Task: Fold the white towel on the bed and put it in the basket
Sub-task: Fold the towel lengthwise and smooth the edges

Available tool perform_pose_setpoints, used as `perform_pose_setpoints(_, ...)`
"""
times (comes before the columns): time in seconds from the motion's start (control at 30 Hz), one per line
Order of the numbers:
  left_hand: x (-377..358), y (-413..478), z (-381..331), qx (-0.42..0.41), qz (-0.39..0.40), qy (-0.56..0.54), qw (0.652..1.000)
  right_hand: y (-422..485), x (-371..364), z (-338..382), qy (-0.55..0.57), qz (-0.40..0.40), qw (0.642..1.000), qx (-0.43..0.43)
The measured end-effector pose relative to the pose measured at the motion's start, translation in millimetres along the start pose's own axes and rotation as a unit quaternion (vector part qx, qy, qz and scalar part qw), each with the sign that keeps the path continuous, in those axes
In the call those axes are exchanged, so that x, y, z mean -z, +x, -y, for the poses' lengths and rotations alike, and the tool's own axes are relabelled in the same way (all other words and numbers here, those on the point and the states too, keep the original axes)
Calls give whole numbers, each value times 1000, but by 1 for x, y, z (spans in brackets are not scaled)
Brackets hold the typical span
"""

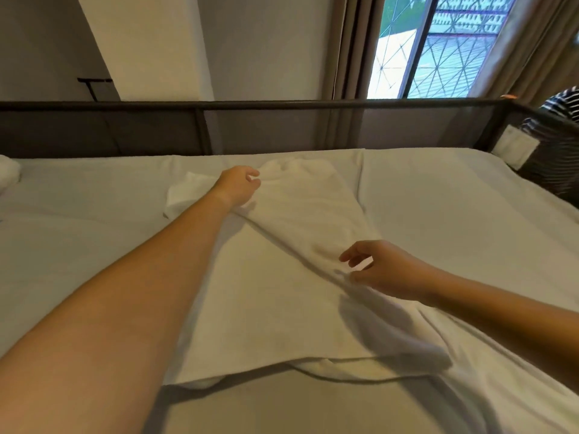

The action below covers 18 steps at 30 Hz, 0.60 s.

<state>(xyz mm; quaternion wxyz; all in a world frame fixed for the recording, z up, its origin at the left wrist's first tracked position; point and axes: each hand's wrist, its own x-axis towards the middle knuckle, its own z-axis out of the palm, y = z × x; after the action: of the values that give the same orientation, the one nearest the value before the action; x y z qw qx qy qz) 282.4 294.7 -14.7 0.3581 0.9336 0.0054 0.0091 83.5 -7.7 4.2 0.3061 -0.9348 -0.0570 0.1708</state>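
The white towel (275, 302) lies on the bed sheet (438, 208), stretching from the near edge to the far side. One flap is folded over diagonally, so a crease runs from the far left to the near right. My left hand (239, 186) reaches to the towel's far end with its fingers curled on the cloth there. My right hand (379, 270) hovers over the crease at mid-right, fingers apart, the thumb just touching the fold. I cannot make out a basket for certain.
A dark mesh rail (250, 126) runs along the bed's far side and turns at the right corner. Striped cloth (560, 108) shows behind the mesh at the right edge. A white pillow corner (7, 173) sits at the far left. A curtained window (438, 45) is behind.
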Motion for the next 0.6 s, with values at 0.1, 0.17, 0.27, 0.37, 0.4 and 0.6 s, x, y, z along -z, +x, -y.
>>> perform_pose_setpoints(0.1,-36,12,-36,-15,21,6,1000,-8,13,-25,-24,-11,998,-65)
perform_pose_setpoints(0.17,-61,22,-57,-20,25,8,999,-11,20,-38,-21,-13,994,-107)
perform_pose_setpoints(0.27,-96,39,-88,-24,23,14,999,-18,29,-57,25,7,987,-161)
perform_pose_setpoints(0.37,-128,54,-116,-29,18,19,999,-26,29,-80,85,47,976,-197)
perform_pose_setpoints(0.4,-138,59,-125,-30,16,17,999,-28,29,-87,95,54,973,-204)
perform_pose_setpoints(0.6,-195,88,-159,-41,18,91,995,-30,31,-113,187,94,950,-231)
